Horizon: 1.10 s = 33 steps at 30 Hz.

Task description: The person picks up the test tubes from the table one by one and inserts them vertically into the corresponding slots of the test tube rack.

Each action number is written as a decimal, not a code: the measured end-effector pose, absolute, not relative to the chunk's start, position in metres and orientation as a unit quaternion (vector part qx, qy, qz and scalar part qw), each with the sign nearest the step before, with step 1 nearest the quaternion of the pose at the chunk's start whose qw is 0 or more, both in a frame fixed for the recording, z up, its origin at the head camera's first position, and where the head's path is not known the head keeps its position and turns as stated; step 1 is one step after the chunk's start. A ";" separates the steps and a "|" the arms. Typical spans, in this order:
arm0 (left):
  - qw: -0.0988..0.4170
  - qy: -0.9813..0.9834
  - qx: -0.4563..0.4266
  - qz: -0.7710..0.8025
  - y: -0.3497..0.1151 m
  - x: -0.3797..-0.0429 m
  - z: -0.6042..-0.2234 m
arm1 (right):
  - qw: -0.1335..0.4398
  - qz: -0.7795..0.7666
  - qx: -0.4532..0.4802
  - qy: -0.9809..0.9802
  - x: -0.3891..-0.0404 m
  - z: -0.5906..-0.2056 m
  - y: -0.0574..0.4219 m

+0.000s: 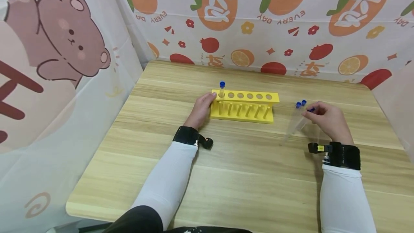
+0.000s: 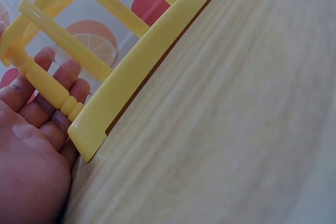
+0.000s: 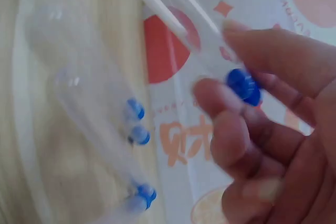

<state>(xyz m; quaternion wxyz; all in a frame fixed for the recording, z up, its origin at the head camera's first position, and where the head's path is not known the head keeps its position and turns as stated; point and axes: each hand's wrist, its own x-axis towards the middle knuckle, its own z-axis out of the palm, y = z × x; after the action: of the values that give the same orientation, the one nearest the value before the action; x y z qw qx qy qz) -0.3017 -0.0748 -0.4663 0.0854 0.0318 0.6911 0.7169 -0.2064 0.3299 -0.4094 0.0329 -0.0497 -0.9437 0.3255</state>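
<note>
A yellow test tube rack (image 1: 242, 115) stands mid-table, with one blue-capped test tube (image 1: 222, 85) in its leftmost hole. My left hand (image 1: 201, 110) holds the rack's left end, thumb near the top plate. In the left wrist view its fingers (image 2: 47, 111) curl behind the end post (image 2: 50, 87). Right of the rack, my right hand (image 1: 330, 119) pinches a clear test tube (image 3: 197, 30) close under its blue cap (image 3: 244, 86). That tube slants, its far end pointing down and left in the head view. More blue-capped tubes (image 1: 292, 118) lie on the table beside this hand.
The wooden table (image 1: 226, 182) meets a fruit-patterned cloth (image 1: 252, 46) at the back. Another cloth with a bear print (image 1: 71, 39) hangs on the left. The rack's other holes stand in a row to the right of the filled one.
</note>
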 end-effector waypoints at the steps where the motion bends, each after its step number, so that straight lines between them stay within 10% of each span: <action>1: 0.086 0.692 0.030 0.716 -0.075 -0.301 -0.466 | 0.051 0.333 -0.050 -0.940 -0.206 -0.408 0.327; 17: 0.103 0.694 0.037 0.711 -0.078 -0.302 -0.465 | 0.238 0.420 0.007 -0.875 -0.207 -0.398 0.286; 33: 0.093 0.692 0.034 0.715 -0.079 -0.300 -0.466 | 0.212 0.369 0.093 -0.900 -0.214 -0.404 0.255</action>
<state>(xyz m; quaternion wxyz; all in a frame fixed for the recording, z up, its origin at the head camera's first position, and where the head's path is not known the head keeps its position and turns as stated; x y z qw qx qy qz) -0.2996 -0.0785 -0.4658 0.0930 0.0343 0.6918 0.7153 -0.2144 0.2552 -0.4041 0.2120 0.0926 -0.9003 0.3687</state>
